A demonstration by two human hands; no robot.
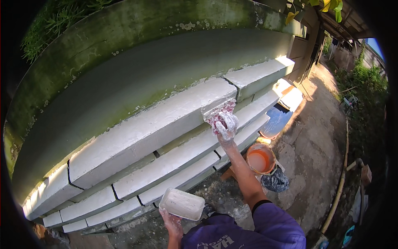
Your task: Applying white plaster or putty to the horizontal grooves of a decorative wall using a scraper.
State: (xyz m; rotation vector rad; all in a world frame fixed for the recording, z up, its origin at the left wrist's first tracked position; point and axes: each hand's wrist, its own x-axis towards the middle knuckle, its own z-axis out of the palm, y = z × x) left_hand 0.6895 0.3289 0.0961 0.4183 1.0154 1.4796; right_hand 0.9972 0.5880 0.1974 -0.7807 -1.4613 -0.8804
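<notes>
The right hand [227, 124], coated in white, is curling its fingers closed around a wide scraper [216, 113] smeared white and pinkish-red. The scraper's broad end is lying against the front of the upper white ledge [161, 124], just below a dark gap between two of its sections. The left hand [171, 222] is gripping a shallow whitish tray [182, 204] by its near edge, fingers bent around it, and is holding it low in front of the body. More white ledges [178, 161] are stepping down below the upper one, and a green-stained wall [145, 62] is rising behind. Beyond the right forearm, an orange bucket [271, 154] with pale contents is standing beside a black plastic bag [275, 181], and a blue container [277, 121] is sitting near the ledges' far end.
</notes>
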